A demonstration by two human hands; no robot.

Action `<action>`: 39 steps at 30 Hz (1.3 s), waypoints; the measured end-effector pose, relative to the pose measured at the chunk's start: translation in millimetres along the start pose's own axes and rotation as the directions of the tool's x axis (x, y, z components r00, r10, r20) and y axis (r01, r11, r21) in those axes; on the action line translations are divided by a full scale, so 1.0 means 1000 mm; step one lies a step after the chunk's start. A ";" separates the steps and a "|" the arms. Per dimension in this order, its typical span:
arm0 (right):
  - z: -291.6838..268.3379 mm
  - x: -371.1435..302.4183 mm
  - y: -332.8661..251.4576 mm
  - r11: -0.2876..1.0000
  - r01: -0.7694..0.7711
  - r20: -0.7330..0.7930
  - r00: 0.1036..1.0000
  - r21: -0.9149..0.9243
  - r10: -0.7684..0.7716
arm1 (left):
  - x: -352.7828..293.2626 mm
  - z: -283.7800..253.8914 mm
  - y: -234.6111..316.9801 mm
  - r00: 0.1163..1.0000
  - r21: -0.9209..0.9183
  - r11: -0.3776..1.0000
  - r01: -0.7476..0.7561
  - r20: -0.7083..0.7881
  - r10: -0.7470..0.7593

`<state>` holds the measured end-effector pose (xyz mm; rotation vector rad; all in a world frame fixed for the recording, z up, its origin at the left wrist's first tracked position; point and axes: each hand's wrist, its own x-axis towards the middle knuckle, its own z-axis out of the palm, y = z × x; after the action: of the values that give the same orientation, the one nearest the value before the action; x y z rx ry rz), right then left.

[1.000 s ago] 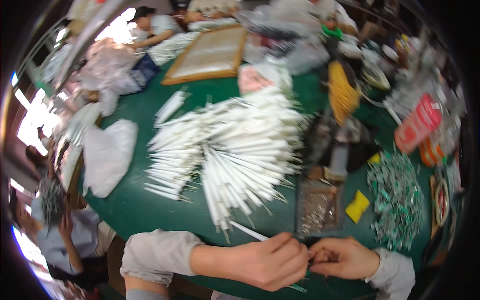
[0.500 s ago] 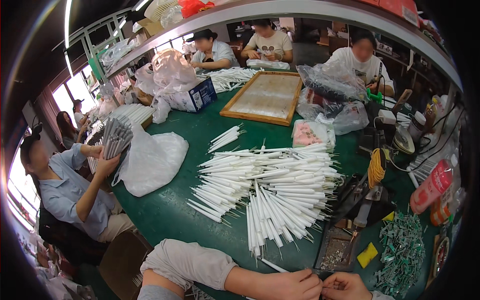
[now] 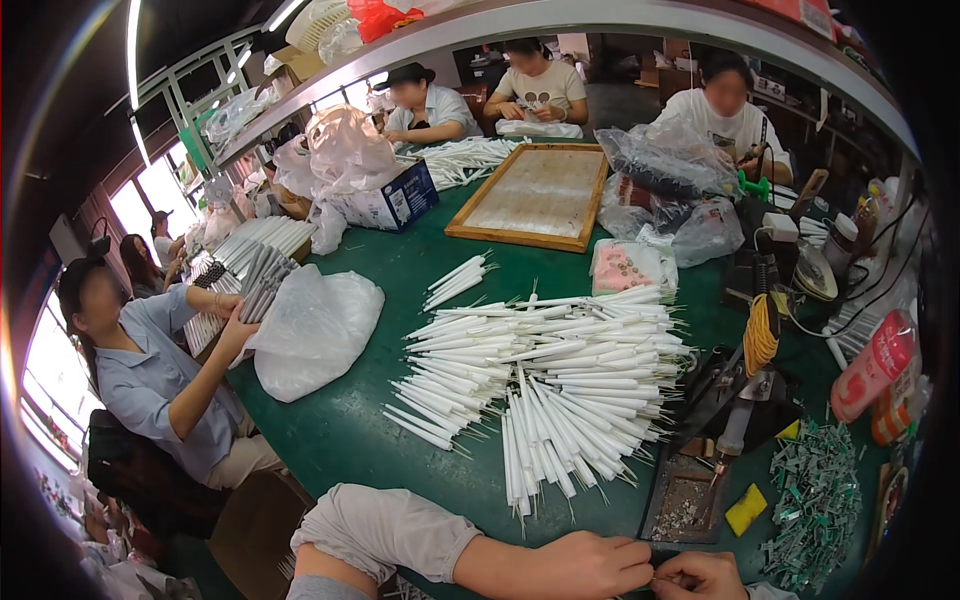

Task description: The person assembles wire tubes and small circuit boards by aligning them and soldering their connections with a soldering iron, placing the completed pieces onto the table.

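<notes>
At the lower edge, my left hand (image 3: 598,562) is closed, its fingertips close to those of my right hand (image 3: 700,574). My right hand is pinched too. A thin wire-like bit shows between them; what each hand holds is mostly hidden. Beyond my hands lies a broad pile of white slim tubes (image 3: 590,370) with thin wire ends. To the right of it, a soldering iron (image 3: 735,425) rests tip down over a dark tray (image 3: 688,500) with solder scraps. A yellow sponge (image 3: 745,510) lies beside the tray, next to a heap of small green circuit boards (image 3: 815,495).
A white plastic bag (image 3: 318,330) lies left on the green table (image 3: 430,270). A wooden-framed board (image 3: 530,195) sits at the back, beside clear plastic bags (image 3: 670,180). A pink bottle (image 3: 875,368) stands right. A co-worker (image 3: 165,350) at left holds grey tubes; others sit beyond.
The white tube that stuck out beside my left hand no longer shows. Both hands have shifted slightly, fingertips still together. The co-worker at left has lowered the grey tubes toward a stack.
</notes>
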<state>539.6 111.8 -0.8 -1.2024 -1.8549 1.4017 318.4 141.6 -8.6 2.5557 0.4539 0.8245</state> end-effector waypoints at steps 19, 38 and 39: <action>-0.003 0.002 0.004 0.921 -0.245 0.141 0.967 0.304 0.211 | 0.004 0.002 -0.001 0.942 -0.433 0.842 0.322 0.059 -0.330; -0.003 0.000 0.008 0.901 -0.272 0.206 0.956 0.337 0.211 | 0.002 0.004 -0.003 0.944 -0.521 0.792 0.319 0.105 -0.312; -0.003 0.000 0.008 0.901 -0.273 0.205 0.955 0.337 0.213 | 0.005 0.000 -0.003 0.945 -0.499 0.806 0.319 0.104 -0.310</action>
<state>544.9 114.1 -7.4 -1.1845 -1.4872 1.9353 322.0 146.2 -7.1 1.9263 0.5515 0.6855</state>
